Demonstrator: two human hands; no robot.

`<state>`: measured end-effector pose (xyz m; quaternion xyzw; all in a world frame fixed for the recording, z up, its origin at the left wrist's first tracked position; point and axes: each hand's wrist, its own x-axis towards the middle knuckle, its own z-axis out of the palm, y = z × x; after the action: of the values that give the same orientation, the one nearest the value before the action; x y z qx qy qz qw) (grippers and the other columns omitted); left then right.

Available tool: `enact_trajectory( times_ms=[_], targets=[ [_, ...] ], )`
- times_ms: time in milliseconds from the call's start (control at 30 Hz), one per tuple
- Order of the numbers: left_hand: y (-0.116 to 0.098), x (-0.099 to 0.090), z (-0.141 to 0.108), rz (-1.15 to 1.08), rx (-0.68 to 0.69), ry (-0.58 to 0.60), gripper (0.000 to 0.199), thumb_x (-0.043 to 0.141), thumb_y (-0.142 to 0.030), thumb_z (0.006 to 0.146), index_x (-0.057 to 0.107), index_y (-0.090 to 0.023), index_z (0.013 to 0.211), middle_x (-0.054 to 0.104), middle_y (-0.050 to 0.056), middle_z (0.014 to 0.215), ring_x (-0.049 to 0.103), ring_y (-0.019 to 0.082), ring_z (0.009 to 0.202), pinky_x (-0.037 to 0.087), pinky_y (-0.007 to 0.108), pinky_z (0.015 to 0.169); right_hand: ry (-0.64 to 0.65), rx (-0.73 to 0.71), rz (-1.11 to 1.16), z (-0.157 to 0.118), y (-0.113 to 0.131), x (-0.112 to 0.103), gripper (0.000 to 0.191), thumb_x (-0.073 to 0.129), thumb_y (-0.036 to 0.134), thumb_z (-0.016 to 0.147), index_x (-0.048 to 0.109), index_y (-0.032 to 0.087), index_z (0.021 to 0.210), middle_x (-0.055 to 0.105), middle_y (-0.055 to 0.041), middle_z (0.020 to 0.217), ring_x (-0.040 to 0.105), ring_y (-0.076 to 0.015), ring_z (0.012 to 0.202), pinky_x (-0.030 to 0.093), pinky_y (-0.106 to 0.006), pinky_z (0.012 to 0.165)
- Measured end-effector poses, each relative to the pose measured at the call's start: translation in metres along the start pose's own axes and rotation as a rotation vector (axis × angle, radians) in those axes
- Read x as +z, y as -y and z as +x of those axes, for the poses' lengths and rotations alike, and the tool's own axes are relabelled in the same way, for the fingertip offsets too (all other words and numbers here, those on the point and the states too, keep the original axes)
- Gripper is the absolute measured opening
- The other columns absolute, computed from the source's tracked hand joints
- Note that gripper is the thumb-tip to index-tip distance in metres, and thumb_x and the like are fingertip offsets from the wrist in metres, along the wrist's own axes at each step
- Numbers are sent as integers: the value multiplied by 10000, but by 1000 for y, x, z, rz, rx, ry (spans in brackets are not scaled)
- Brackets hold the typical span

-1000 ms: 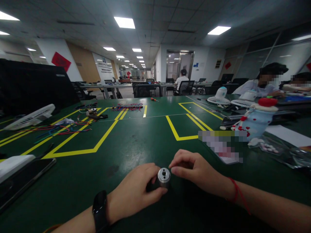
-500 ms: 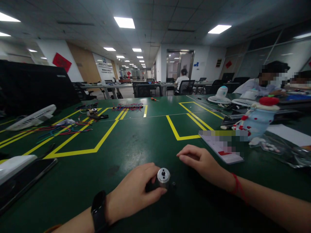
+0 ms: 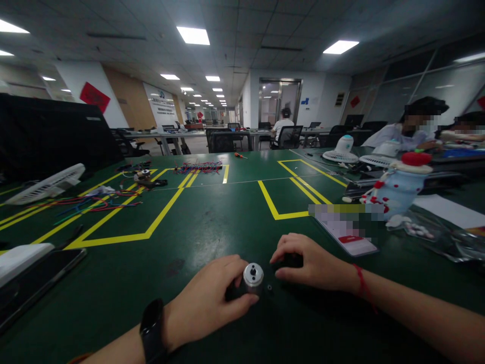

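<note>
A small silver cylindrical motor (image 3: 253, 275) stands upright on the green table, its round end with a dark centre and small holes facing up. Around its left side curl the fingers and thumb of my left hand (image 3: 212, 293), which wears a black wristband. A tiny ring-like metal part (image 3: 269, 287) lies on the table just right of the motor. My right hand (image 3: 306, 263), with a red string at the wrist, is beyond and to the right of that part. Its thumb and fingers are apart, and I see nothing between them.
To the right are a flat card-like sheet (image 3: 346, 232), a light-blue bottle with a red top (image 3: 405, 184) and clear plastic bags (image 3: 435, 237). Colored wires (image 3: 102, 202) and a dark phone (image 3: 38, 283) lie left. A screwdriver (image 3: 240, 155) is at the back; a person (image 3: 409, 126) sits at right.
My right hand has come slightly left and nearer to the tiny part, and its thumb and fingers have spread. My left hand stays at the motor.
</note>
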<state>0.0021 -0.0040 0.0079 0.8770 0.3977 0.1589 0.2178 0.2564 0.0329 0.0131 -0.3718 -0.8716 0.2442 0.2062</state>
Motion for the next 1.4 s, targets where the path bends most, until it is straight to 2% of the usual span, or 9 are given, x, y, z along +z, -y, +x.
enact_trajectory(
  times_ms=[133,267,333,500,700,833,933,1267,1400],
  targets=[
    [1,1,1,6,-1,-8,166,605,-319,885,518,-186,838,544,-9,802,472,158,706,325,266,615,56,-69,77,-2,16,9,153,751,310,776,741,213,894,624,-26,943,583,-162,835,445,-306,771],
    [1,2,2,0,18,-10,151,599,-316,889,525,-188,856,551,-6,806,480,161,711,337,271,628,-186,-34,267,4,29,14,97,674,270,853,710,190,894,595,-21,892,558,-132,773,450,-252,666],
    [1,2,2,-5,25,-10,142,590,-318,892,532,-190,872,558,-3,807,484,165,715,344,274,635,-252,-52,288,8,36,15,90,677,263,852,712,200,905,590,-19,892,555,-134,786,447,-250,663],
    [1,3,1,-8,25,-9,130,595,-307,885,541,-190,901,562,-2,824,492,166,727,350,278,644,-131,-69,259,11,47,17,90,659,213,851,714,210,922,607,-19,924,568,-140,822,455,-262,710],
    [-1,1,1,1,11,-12,164,602,-319,885,513,-189,838,544,-8,802,475,159,704,329,268,616,-251,153,435,10,20,6,263,609,380,887,646,188,1063,619,-21,873,566,-142,734,452,-267,636],
    [0,0,2,-5,19,-5,164,600,-316,889,509,-190,838,541,-9,807,475,159,707,323,267,616,-283,306,419,9,-5,-2,249,594,370,891,665,154,992,669,-37,881,614,-165,800,475,-293,704],
    [0,0,2,-5,12,-7,163,601,-315,892,506,-191,843,538,-11,811,472,159,711,322,268,621,-251,338,403,9,-11,-2,259,572,375,904,680,154,986,680,-30,867,617,-157,774,475,-290,697],
    [-2,0,1,-1,-16,8,166,608,-315,887,507,-190,844,542,-15,819,476,159,717,323,270,624,-133,190,126,9,-9,5,166,617,297,875,716,164,878,644,-29,820,551,-149,709,428,-279,632],
    [0,2,0,7,-7,4,163,606,-320,886,513,-190,854,547,-11,819,480,163,718,333,274,630,-196,43,200,8,13,13,197,673,302,845,694,189,1005,613,-29,916,544,-138,743,434,-264,640]
  ],
)
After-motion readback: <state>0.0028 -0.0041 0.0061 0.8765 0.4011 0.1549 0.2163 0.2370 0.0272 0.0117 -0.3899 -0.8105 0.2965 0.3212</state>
